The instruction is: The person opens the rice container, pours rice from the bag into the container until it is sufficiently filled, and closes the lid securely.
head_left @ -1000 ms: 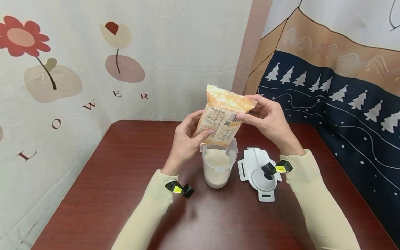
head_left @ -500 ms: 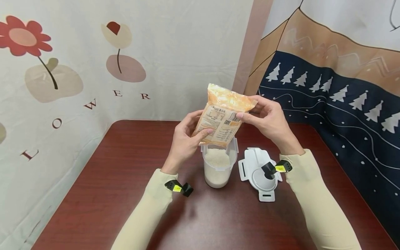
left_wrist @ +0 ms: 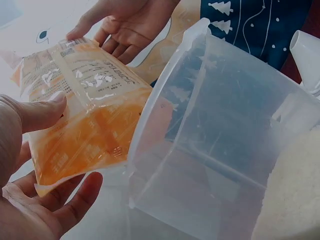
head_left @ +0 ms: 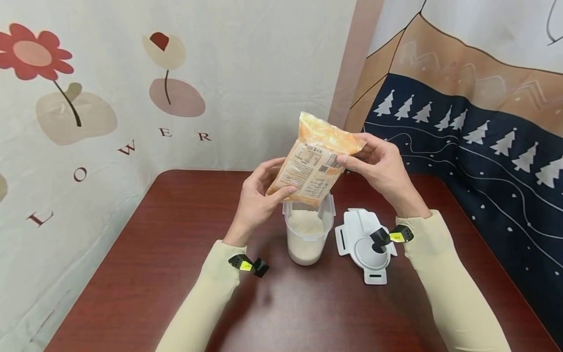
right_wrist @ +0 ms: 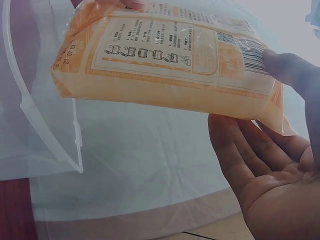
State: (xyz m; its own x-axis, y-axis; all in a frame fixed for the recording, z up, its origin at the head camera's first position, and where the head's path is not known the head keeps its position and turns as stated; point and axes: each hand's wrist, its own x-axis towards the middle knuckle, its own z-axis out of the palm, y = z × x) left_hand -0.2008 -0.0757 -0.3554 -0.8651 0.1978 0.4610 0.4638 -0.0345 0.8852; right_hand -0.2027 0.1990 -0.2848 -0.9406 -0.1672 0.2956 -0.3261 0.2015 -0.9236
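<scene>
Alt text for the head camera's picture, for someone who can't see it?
Left hand and right hand hold a printed orange packet raised near an open, clear container of pale grains; a white lid lies beside it on a red-brown table.

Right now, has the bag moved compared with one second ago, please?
Yes, slightly: in the head view, the bag has shifted, its top going up and right, judged against the unmoved tub.

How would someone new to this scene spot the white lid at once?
On the dark reddish-brown table, find the clear container holding pale grains. Just to its right in the head view lies the white lid. Unlike the see-through container and the held-up orange-printed bag, it is opaque white, flattish and edged with slotted tabs.
</scene>
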